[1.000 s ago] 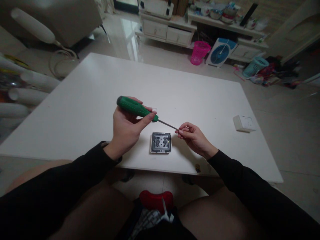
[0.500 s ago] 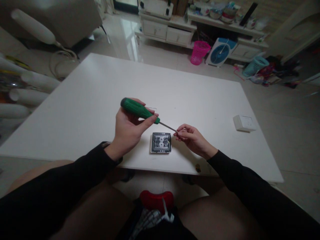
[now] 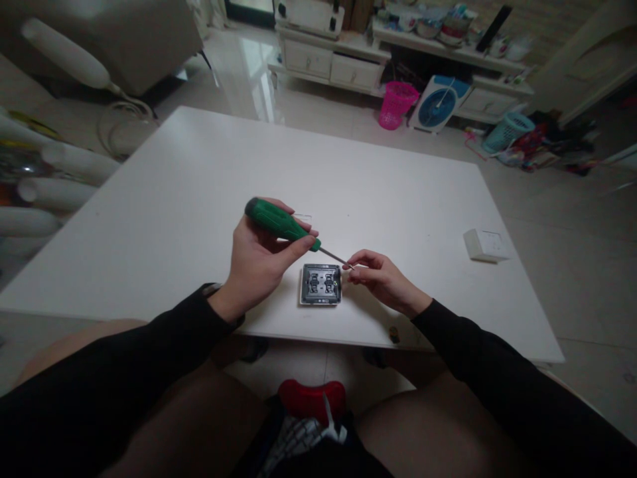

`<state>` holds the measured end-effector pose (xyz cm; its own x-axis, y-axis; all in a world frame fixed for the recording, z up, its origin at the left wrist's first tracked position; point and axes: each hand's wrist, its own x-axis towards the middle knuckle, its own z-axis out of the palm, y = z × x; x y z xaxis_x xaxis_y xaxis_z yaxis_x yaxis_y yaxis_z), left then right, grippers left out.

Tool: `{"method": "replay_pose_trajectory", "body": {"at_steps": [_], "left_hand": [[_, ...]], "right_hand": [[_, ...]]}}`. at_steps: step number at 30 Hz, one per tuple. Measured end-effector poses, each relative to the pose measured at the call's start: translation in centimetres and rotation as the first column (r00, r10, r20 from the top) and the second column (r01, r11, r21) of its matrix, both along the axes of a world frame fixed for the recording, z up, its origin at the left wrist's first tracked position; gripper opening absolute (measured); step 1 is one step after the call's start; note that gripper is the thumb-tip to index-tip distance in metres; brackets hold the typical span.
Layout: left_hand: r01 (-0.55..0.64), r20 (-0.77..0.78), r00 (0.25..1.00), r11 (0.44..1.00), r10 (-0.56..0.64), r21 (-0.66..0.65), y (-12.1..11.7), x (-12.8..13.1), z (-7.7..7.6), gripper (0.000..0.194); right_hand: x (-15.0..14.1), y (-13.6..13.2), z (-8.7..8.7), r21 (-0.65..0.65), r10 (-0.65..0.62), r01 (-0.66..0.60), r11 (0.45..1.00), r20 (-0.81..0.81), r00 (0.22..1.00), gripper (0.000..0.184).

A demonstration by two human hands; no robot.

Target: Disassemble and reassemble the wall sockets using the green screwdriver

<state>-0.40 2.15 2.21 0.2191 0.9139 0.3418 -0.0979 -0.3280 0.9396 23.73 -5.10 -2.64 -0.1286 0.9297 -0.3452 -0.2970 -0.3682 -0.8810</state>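
My left hand [image 3: 259,262] is closed around the green handle of a screwdriver [image 3: 281,222], whose thin metal shaft slants down to the right. At its tip, the thumb and fingertips of my right hand [image 3: 381,279] are pinched together. Whatever small thing they may hold there is too small to make out. Just below the shaft, a square socket panel [image 3: 321,285] lies on the white table [image 3: 223,159], its black back face up. A clear thin piece [image 3: 303,218] lies partly hidden behind my left hand.
A small brass-coloured thing [image 3: 394,334] lies near the table's front edge. To the right stands a white box [image 3: 485,245]. Beyond the table are a pink basket [image 3: 397,106], a blue-and-white fan [image 3: 438,105] and a low cabinet [image 3: 355,72]. A red stool [image 3: 312,398] shows below me.
My left hand and the screwdriver have shifted slightly right and down. The fingers of my right hand have moved a little around the tip. The panel stays put.
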Motion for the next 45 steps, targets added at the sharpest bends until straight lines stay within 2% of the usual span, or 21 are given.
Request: {"method": "replay_pose_trajectory", "body": {"at_steps": [3,8,13,30,40,45], "left_hand": [[-0.02,0.008,1.0,1.0,0.02,0.008,-0.2,0.0,0.4,0.046],[-0.11,0.017,0.994,0.992,0.11,0.066,-0.4,-0.1,1.4,0.043],[-0.157,-0.026,0.987,0.983,0.16,0.097,-0.1,-0.3,1.3,0.043],[-0.134,-0.047,0.989,0.985,0.139,0.108,0.0,-0.6,1.0,0.041],[-0.127,0.004,0.992,0.988,0.127,0.089,-0.1,-0.5,1.1,0.043],[-0.144,-0.046,0.988,0.986,0.148,0.087,0.0,-0.6,0.9,0.046]], "right_hand": [[-0.1,-0.1,0.2,0.0,-0.025,0.025,1.0,0.032,0.999,0.024],[0.0,-0.2,0.6,0.033,-0.149,0.146,0.989,0.109,0.983,0.023],[0.1,-0.2,0.8,0.083,-0.195,0.187,0.979,0.102,0.976,0.02],[0.2,-0.1,0.6,0.062,-0.144,0.135,0.989,0.167,0.976,0.015],[0.1,-0.1,0.7,0.082,-0.141,0.129,0.988,0.174,0.975,0.018],[0.2,-0.2,0.4,0.097,-0.131,0.114,0.989,0.199,0.971,0.018]]}}
